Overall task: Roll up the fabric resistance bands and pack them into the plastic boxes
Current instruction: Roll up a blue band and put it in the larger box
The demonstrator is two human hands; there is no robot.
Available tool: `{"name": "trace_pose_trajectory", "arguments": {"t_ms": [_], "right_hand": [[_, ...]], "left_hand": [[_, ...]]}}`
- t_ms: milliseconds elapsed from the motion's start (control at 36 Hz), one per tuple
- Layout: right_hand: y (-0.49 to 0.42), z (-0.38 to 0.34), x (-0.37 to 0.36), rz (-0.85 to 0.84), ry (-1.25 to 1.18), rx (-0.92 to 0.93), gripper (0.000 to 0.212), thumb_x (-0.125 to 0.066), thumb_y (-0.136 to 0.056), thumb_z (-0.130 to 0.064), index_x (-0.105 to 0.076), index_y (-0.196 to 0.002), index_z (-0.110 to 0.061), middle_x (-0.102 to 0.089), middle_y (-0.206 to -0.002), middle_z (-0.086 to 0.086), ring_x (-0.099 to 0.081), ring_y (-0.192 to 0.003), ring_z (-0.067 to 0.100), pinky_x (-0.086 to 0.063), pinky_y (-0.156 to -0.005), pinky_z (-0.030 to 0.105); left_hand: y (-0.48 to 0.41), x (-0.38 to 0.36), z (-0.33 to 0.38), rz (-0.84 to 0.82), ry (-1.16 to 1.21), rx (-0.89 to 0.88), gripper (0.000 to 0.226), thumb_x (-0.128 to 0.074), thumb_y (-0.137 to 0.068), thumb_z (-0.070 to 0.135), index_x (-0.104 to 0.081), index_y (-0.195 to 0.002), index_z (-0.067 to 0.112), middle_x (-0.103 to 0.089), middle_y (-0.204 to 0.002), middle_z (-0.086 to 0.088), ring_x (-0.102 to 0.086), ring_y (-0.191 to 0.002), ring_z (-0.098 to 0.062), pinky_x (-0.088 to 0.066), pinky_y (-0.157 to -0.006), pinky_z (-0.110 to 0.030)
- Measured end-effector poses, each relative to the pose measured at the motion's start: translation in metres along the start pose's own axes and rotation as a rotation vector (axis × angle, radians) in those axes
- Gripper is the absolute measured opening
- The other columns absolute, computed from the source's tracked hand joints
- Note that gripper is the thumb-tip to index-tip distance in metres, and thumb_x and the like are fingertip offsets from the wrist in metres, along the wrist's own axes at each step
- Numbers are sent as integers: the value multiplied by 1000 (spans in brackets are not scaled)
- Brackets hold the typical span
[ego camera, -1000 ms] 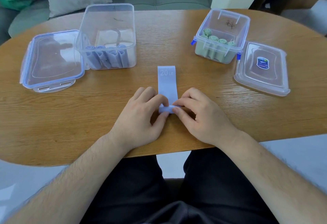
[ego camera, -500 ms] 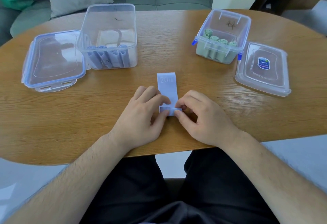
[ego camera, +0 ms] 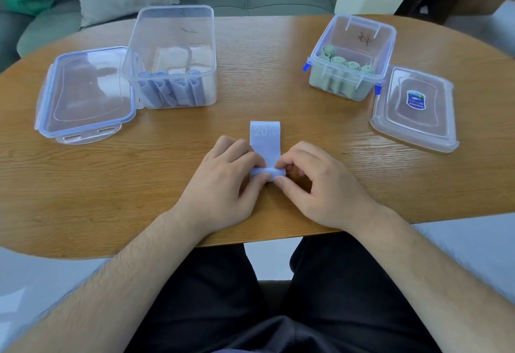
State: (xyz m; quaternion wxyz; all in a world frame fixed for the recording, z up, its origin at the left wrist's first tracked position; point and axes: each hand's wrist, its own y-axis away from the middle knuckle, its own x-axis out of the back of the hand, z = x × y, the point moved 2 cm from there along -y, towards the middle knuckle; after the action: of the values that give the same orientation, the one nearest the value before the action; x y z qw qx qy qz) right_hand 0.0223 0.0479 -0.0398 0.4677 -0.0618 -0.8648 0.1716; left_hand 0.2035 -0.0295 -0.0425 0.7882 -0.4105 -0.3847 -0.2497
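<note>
Both left hand and right hand pinched the pale-blue fabric resistance band mid-frame with curled fingers; its flat tail had shortened, so rolling looked nearly done.

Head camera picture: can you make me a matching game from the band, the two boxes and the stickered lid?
1 blue band
2 left box
3 right box
4 stickered lid

A holds green rolls
B lies flat, far right
C pinched by left hand and right hand
D holds blue rolls

Pairs: 1-C, 2-D, 3-A, 4-B
</note>
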Motion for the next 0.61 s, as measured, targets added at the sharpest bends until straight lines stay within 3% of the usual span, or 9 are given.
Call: {"name": "trace_pose_trajectory", "arguments": {"t_ms": [194,361,611], "right_hand": [[-1,1,0,-21,-27,-9,24,-55,-98,-34,-68,-106,-16,-54,-99,-9,-57,-91,9,-51,-74,32],[1,-1,1,-44,3,-28,28,-72,-88,-28,-60,-111,-18,-51,-103,-15,-47,-91,-12,-38,-78,12],[0,0,2,-48,20,-6,16,-64,-96,-28,-63,-109,-17,-50,-98,-15,-46,-85,-8,-36,-76,10]], "left_hand": [[0,0,-2,-34,7,7,24,-70,-89,34,-62,-100,14,-55,-97,5,-47,-93,-22,-44,-85,-37],[1,-1,-3,-8,7,-6,21,-64,-94,29,-66,-102,9,-58,-103,-1,-48,-94,-23,-44,-88,-37],[1,-2,-3,-18,10,8,26,-70,-90,31,-62,-104,12,-56,-102,2,-47,-93,-21,-44,-87,-37]]}}
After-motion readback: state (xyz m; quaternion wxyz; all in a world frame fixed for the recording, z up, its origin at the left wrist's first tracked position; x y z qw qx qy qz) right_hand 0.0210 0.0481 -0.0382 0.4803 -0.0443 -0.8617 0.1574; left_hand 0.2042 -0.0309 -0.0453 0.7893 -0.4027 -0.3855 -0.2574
